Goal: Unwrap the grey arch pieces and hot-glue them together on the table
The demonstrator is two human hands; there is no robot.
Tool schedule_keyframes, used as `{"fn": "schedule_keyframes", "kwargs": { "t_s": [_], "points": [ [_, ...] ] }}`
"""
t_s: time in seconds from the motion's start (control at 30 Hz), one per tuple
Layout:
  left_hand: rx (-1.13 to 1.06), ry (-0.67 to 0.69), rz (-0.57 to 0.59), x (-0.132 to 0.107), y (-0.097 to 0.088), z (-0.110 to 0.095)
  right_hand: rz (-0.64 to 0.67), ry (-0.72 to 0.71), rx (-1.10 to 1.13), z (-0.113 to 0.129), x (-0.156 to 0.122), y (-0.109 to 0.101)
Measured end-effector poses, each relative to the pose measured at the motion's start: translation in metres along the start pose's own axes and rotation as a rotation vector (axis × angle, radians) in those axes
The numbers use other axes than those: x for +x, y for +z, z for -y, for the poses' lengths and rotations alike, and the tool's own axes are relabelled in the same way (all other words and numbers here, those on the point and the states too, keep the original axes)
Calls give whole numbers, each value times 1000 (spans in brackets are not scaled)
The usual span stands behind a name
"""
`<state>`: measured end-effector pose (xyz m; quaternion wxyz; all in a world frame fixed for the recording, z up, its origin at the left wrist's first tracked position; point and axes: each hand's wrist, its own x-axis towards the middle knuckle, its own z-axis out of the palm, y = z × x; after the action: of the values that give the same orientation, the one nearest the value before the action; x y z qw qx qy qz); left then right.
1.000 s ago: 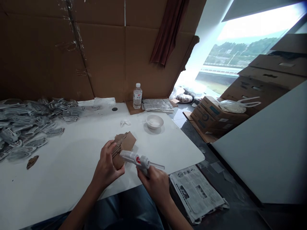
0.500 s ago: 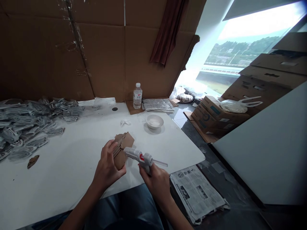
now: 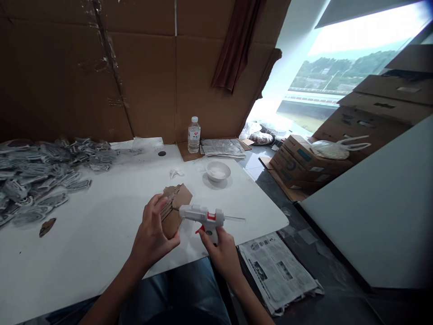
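My left hand (image 3: pixel 156 228) is closed around a folded piece of brown cardboard (image 3: pixel 173 219), tilted up above the white table (image 3: pixel 111 234). Layered, torn edges show along the cardboard's middle. In my right hand (image 3: pixel 221 250) is a white hot glue gun (image 3: pixel 203 214) with a red trigger, gripped by its handle. Its nozzle points left at the cardboard's layered part; whether the tip touches cannot be made out. A clear glue stick (image 3: pixel 234 219) sticks out of the gun's back.
A white bowl (image 3: pixel 218 172) with pale contents and a water bottle (image 3: pixel 194 135) stand farther back. Many grey plastic-wrapped pieces (image 3: pixel 40 171) pile up at left, near a brown scrap (image 3: pixel 47 227). Newspapers (image 3: pixel 280 273) lie below the table's right edge. Cardboard boxes (image 3: pixel 304 162) stand at right.
The glue gun has turned more level and side-on, its nozzle shifting slightly right and up. My left hand and the cardboard have moved slightly right and up.
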<state>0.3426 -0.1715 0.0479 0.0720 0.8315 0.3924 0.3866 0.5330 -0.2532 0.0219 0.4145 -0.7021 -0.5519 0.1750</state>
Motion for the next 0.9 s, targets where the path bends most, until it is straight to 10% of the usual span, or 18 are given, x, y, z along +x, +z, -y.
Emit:
{"fn": "schedule_keyframes", "kwargs": {
  "t_s": [0.47, 0.9],
  "points": [
    [-26, -1, 1, 0, -7, -8, 65, 150, 236, -1, 3, -2],
    [19, -15, 20, -1, -4, -8, -238, -429, -362, 4, -14, -3]
  ]
}}
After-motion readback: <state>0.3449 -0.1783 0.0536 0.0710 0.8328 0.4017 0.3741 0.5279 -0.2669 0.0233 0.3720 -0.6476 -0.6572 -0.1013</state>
